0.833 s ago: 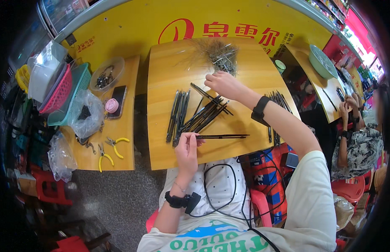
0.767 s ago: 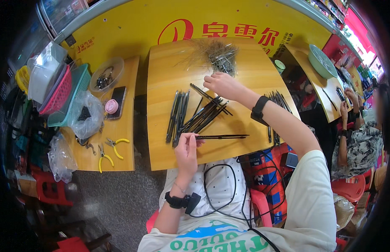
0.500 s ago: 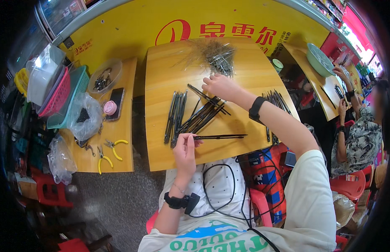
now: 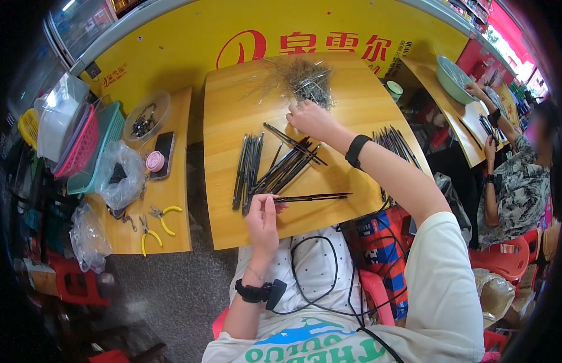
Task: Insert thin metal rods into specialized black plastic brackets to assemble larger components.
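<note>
Wooden table [image 4: 365, 115], as landmark. Near edge: left hand [image 4: 264, 219] pinches one black rod [image 4: 311, 197], lying flat. Far edge: right hand [image 4: 311, 120] reaches the wire pile [image 4: 302, 75], fingers curled; grasp unclear. Centre: rod bundles [image 4: 269, 166] laid out, seemingly finished. Much wire remains, so work appears partway.

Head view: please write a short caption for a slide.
Left hand holds a black rod on the wooden table; right hand reaches a pile of thin wires.
</note>
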Tool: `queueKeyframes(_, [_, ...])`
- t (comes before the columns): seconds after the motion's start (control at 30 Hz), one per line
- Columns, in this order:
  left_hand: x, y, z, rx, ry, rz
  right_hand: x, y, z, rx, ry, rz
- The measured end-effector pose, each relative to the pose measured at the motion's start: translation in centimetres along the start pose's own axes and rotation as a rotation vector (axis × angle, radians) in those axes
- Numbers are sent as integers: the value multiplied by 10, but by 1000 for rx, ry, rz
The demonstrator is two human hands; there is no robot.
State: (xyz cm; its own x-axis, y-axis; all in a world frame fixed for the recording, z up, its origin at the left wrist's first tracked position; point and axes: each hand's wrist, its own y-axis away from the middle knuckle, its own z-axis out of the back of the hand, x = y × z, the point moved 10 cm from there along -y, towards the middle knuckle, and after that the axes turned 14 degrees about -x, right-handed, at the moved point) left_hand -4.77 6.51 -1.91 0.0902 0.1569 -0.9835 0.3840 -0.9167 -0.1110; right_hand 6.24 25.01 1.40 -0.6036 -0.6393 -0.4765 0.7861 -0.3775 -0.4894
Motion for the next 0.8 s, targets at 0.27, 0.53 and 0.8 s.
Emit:
queueKeyframes(0.27, [-1, -1, 1, -3, -18, -23, 14, 1, 14, -84, -1, 37])
queueKeyframes(0.53, [-2, 1, -2, 15, -41, -16, 29, -6, 29, -82, -42, 32])
queueKeyframes(0.8, [-1, 0, -1, 6, -35, -25, 27, -16, 60, -102, -161, -33])
